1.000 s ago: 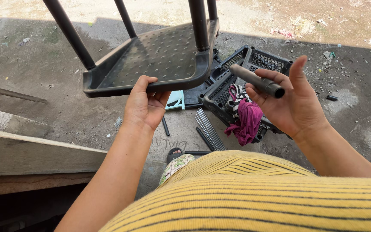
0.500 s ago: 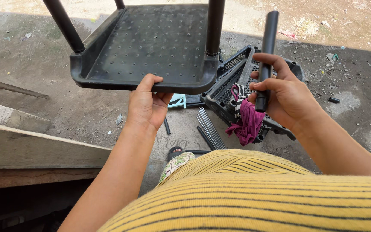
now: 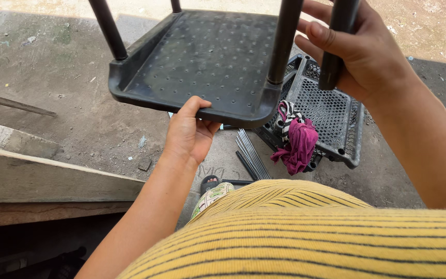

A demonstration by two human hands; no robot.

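Note:
A black plastic shelf tray (image 3: 207,62) with dotted underside is held upside down above the ground, with three dark tube legs (image 3: 284,41) standing up from its corners. My left hand (image 3: 189,132) grips the tray's near rim, thumb over the edge. My right hand (image 3: 360,49) is closed around a separate black tube (image 3: 336,44), held upright at the top right beside the tray's near right corner leg.
A second black perforated tray (image 3: 331,111) lies on the concrete with a magenta and striped cloth (image 3: 298,142) draped over its edge. Several thin dark rods (image 3: 251,160) lie beside it. A wooden plank (image 3: 42,175) runs along the left. My sandalled foot (image 3: 211,188) shows below.
The tray has come closer and higher in view. My right hand turned the loose tube from slanted to upright and raised it toward the tray's right corner.

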